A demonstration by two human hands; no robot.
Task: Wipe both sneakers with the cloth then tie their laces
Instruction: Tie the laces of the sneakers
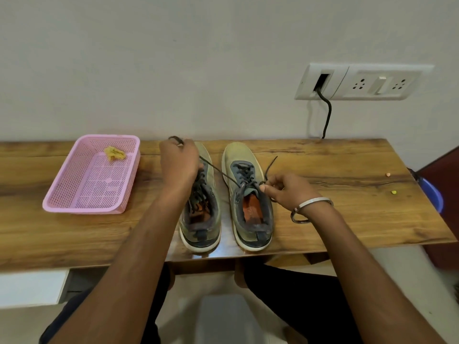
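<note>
Two olive-green sneakers with dark laces stand side by side, toes to the wall, on a wooden table (pixel 335 170). My left hand (pixel 179 160) hovers over the left sneaker (pixel 211 219) and pinches one dark lace end, pulled taut from the right sneaker (pixel 244 155). My right hand (pixel 285 189), with a metal bangle on the wrist, pinches the other lace end (pixel 269 167) beside that sneaker's tongue. A crumpled yellow cloth (pixel 114 153) lies in a pink basket (pixel 74 204) at the left.
A wall socket panel (pixel 362 81) with a black cable hangs above the table's back right. Two small bits, orange (pixel 388 174) and yellow-green (pixel 394 192), lie near the right edge. A blue object (pixel 433 194) sits just past that edge.
</note>
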